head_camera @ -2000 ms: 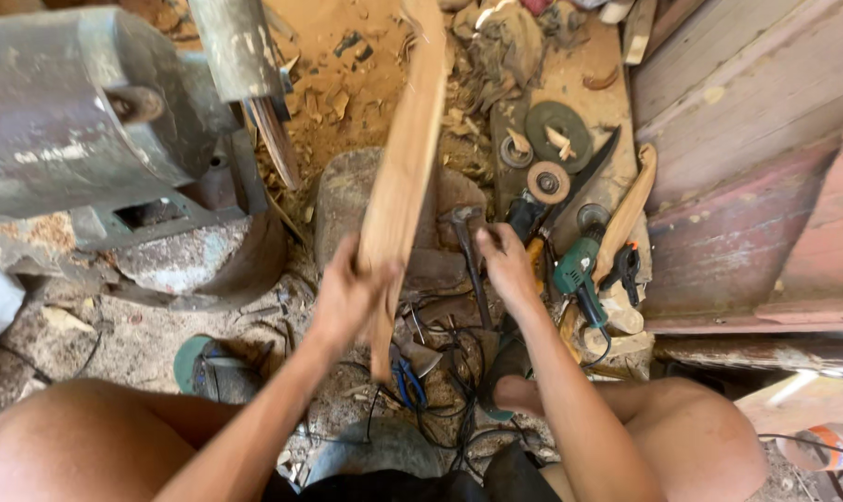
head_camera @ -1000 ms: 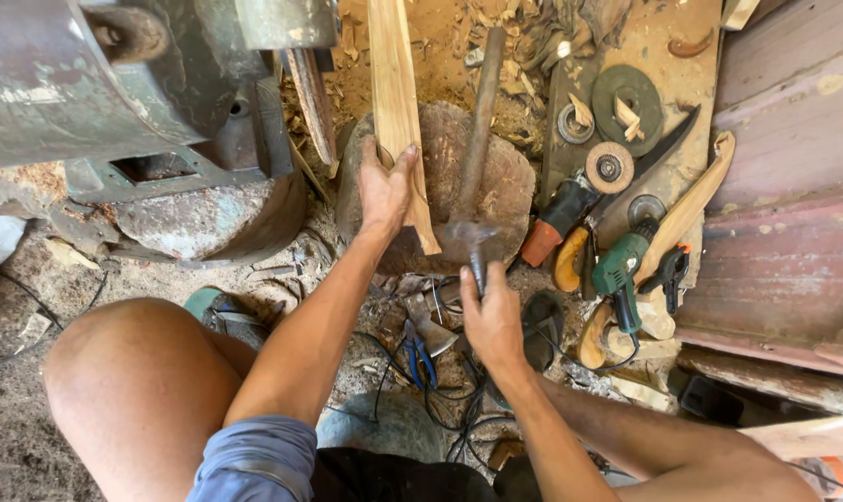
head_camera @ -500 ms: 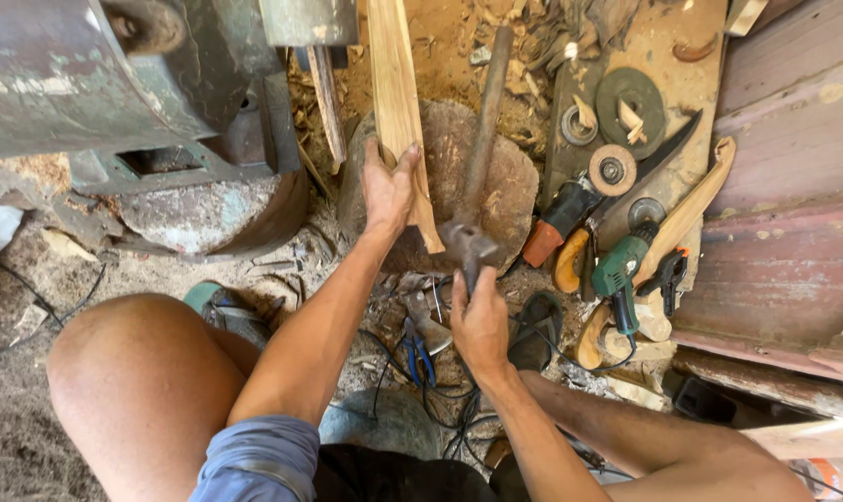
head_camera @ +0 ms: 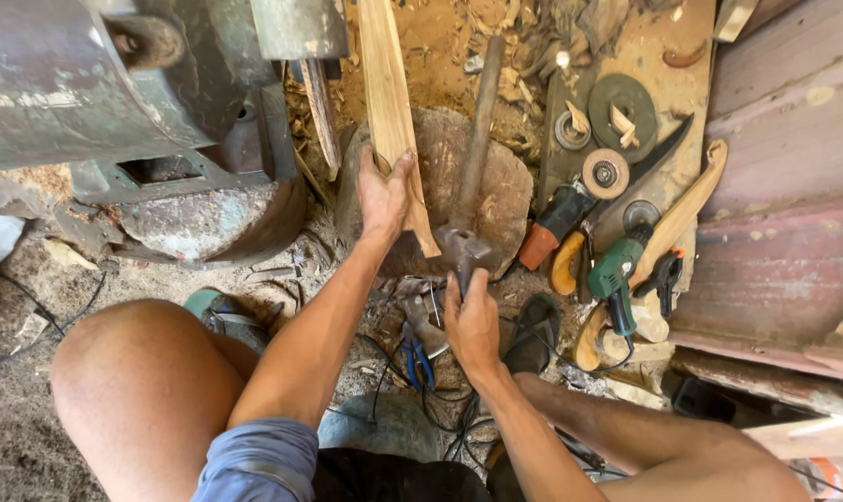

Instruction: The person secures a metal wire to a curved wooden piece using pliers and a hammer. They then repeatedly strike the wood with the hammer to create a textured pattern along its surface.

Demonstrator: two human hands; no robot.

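While we sit low on the ground, our left hand (head_camera: pixel 384 195) presses flat on a long wooden strip (head_camera: pixel 391 112) near the top middle of the frame. The fingers lie spread over the strip and hold its lower end down on a round wooden block (head_camera: pixel 510 186). The strip runs up and out of the picture. It looks light, thin and stiff, with a cut, slanted end, so we think it could slide or tip if we let go. A firm flat push near the low end seems the best hold.

Our right hand (head_camera: pixel 471 321) sits lower, in the middle of the frame, curled tight around a tool with a dark metal head (head_camera: pixel 463 246). A long handle (head_camera: pixel 477 130) leans up across the block. The metal looks heavy and hard, so a close grip by the head feels safe.

To the right lie a green power tool (head_camera: pixel 617 274) and a round grinding disc (head_camera: pixel 605 173). A big grey metal machine (head_camera: pixel 87 84) fills the upper left.
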